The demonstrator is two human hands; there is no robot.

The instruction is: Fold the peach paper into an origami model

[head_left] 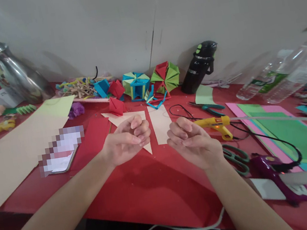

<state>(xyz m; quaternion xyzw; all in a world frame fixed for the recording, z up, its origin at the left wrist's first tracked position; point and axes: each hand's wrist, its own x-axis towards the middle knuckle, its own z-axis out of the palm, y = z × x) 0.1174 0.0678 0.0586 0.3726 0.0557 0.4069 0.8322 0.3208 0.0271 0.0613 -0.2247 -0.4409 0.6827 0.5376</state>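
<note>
My left hand (128, 140) hovers over the red table with its fingers curled in, and nothing shows in it. Under and behind it lie cream paper pieces (131, 115), one with a sharp point, and a sheet of red paper (95, 136). My right hand (193, 141) is also curled closed and shows nothing held. It is apart from the left hand, between a cream paper strip (160, 123) and a yellow hot glue gun (217, 124). Green-handled scissors (236, 158) lie just right of my right wrist.
At the back stand folded paper models (137, 84), a black bottle (199, 65) and a steel jug (16, 74). A phone (63, 149) lies left. Pliers (208, 107), coloured paper (297, 135), a purple device (281, 176) and plastic bottles (283, 76) are right. Black cords cross there.
</note>
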